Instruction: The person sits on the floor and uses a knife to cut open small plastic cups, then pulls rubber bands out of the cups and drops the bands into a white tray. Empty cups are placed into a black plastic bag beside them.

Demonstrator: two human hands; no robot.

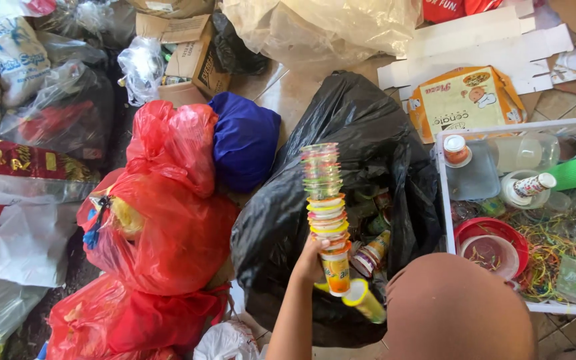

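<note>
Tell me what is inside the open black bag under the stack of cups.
Inside the black bag, a few plastic cups and small containers show in its mouth. The stack of cups, held by the left hand, and the bag's folds hide whatever lies deeper.

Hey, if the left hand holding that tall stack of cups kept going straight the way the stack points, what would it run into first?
The left hand points the stack of nested plastic cups away from the person, over the open black bin bag. Straight on, it would probably meet the bag's far rim first, then the clear plastic sheeting beyond; depth is hard to judge.
</note>
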